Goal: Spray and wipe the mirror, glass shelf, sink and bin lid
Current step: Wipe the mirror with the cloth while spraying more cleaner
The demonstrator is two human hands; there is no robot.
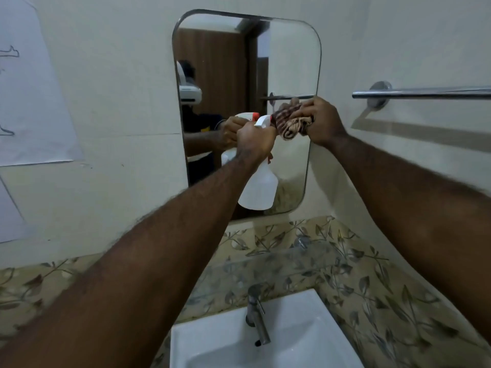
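- The left hand (255, 140) covers the neck of the spray bottle (259, 188)
- The right hand (320, 122) hides part of the cloth (288, 123)
- The sink (297, 341) is cut off at the bottom edge
- The towel bar (425, 92) runs off the right edge
- The paper (32, 88) on the wall is cut off at the left edge

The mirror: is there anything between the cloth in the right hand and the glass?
Nothing visible. The right hand presses the bunched cloth against the mirror near its right edge. The spray bottle, held in the left hand, sits just left of the cloth.
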